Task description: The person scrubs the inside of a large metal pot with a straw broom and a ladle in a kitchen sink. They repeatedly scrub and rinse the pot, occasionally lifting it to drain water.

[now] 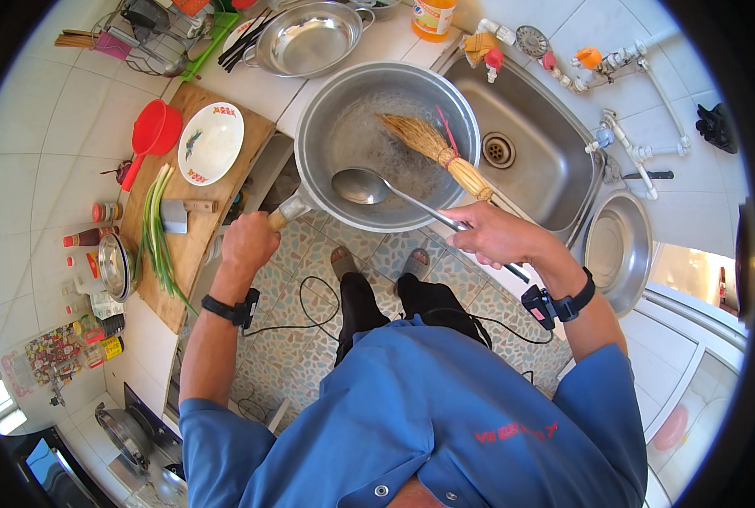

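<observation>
A large grey metal wok hangs over the counter's front edge, left of the sink. My left hand is closed around its wooden handle. My right hand grips the dark-ended handle of a metal ladle, whose bowl is over the near part of the wok. A straw brush with a red tie lies with its bristles inside the wok and its handle across the right rim, passing by my right hand. Whether that hand also holds the brush handle, I cannot tell. The wok's inside looks wet or stained.
The steel sink adjoins the wok on the right, with a metal basin beyond. Leftward, a wooden board bears a white plate, green onions, a cleaver and a red dipper. A two-handled pan stands behind.
</observation>
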### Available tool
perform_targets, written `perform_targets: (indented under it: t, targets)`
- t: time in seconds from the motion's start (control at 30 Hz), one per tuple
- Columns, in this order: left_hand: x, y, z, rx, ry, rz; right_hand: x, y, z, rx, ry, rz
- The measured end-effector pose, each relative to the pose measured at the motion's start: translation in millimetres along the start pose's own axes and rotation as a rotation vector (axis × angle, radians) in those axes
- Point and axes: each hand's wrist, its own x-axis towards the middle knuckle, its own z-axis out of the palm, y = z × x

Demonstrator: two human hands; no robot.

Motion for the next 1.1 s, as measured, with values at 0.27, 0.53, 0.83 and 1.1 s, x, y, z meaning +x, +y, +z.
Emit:
perform_targets:
  t: [0.27, 0.53, 0.83, 1.1]
  targets:
    - [3, -1, 2, -0.008, -0.014, -0.009, 6, 6, 5, 0.023, -0.002, -0.006]
    - [1, 0, 1, -0.008, -0.012, -0.007, -34, 20, -30, -0.284, 0.012, -0.111]
    - [4, 0, -2, -0.007, -0.001, -0.022, -42, 35, -66, -0.426, -0.063, -0.161]
    - [3, 2, -3, -0.011, -0.011, -0.033, -30, 31, -66, -0.486, -0.054, -0.285]
